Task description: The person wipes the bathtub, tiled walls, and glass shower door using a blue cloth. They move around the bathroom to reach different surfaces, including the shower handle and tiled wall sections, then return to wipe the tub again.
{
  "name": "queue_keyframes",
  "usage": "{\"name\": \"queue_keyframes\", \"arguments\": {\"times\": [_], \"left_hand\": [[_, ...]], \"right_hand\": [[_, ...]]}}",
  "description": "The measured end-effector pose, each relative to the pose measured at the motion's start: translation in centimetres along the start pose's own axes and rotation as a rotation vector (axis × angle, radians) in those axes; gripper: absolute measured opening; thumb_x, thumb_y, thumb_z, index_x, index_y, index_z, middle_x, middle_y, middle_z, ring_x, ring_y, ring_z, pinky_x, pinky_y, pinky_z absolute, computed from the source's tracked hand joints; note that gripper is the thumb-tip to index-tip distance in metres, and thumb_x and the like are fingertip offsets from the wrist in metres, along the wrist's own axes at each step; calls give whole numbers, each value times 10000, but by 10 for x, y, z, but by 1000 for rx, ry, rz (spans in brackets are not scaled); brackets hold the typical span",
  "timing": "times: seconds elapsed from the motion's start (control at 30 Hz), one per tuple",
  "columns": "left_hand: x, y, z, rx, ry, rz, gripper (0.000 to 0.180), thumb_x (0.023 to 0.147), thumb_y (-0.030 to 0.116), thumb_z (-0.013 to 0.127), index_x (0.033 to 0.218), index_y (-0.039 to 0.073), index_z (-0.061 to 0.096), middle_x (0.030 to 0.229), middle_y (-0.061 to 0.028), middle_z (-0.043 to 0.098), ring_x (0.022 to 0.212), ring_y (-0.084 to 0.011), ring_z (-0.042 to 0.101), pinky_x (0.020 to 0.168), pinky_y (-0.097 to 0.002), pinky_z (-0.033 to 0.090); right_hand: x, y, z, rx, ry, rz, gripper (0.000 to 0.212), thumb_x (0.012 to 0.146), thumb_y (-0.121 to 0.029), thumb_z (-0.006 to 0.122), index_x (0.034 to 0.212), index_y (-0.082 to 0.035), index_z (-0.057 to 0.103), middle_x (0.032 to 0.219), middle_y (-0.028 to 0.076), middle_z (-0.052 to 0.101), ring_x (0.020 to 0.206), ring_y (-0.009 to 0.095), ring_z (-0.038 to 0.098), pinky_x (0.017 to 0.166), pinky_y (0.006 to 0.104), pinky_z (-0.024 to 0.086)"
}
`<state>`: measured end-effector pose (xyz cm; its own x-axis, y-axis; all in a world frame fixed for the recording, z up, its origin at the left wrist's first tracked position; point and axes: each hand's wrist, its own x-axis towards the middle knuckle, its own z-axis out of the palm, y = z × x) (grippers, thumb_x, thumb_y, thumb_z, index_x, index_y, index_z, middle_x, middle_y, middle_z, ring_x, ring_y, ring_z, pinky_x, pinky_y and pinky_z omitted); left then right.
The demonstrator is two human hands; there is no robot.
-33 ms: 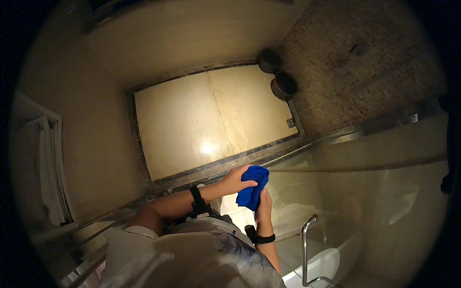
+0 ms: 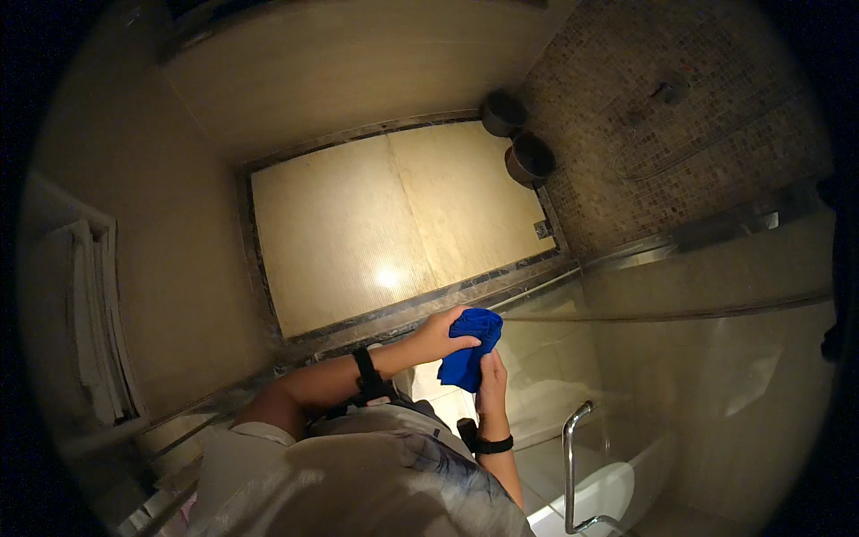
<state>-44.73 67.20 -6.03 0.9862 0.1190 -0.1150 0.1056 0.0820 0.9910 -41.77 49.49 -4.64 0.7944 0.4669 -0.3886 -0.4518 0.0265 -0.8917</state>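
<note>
A bright blue folded cloth (image 2: 467, 356) is held up in front of my body, just short of the shower threshold. My left hand (image 2: 438, 337) grips it from the left, thumb lying across the front and the fingers hidden behind the folds. On its lower right edge, my right hand (image 2: 492, 380) is closed, with the fingertips against the fabric. The cloth's upper part is bunched into layers, and its lower part hangs flatter. Each wrist has a black strap.
Ahead lies a pale ribbed shower floor (image 2: 358, 224) with a dark stone border. Two dark buckets (image 2: 530, 159) stand at its far right corner. A glass door with a chrome handle (image 2: 569, 465) is at right, a white toilet (image 2: 599, 497) beyond it. White towels (image 2: 94, 322) sit in a left niche.
</note>
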Motion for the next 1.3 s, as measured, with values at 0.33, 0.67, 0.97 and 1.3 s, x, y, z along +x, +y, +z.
{"name": "queue_keyframes", "arguments": {"times": [0.33,0.67,0.97,1.3], "left_hand": [[-17,21,-41,-57,9,52,618,786,214,781,1299,29,491,1141,-148,633,1027,-209,619,887,-349,494],[-39,29,-54,-171,1,38,581,827,178,753,1309,18,471,1167,-109,596,1084,-174,566,928,-334,472],[-28,23,-85,-328,112,78,355,951,68,565,1299,35,504,1007,-12,561,899,-89,519,781,-241,457],[53,52,-117,102,173,188,475,890,76,648,1338,68,492,1266,-129,558,1116,-188,561,933,-321,475]], "right_hand": [[9,-6,49,-203,26,-159,242,935,-141,619,1127,5,622,1038,44,651,905,108,585,816,264,485],[16,-22,62,-100,-8,-213,230,943,-147,607,1106,14,625,1005,31,654,858,96,584,772,251,486],[48,-33,77,-74,-93,-241,204,919,-124,636,1077,7,635,972,13,652,843,82,583,765,238,482],[153,-49,78,-104,-130,-227,172,911,-155,658,1006,-11,664,893,-18,637,792,51,547,709,222,465]]}}
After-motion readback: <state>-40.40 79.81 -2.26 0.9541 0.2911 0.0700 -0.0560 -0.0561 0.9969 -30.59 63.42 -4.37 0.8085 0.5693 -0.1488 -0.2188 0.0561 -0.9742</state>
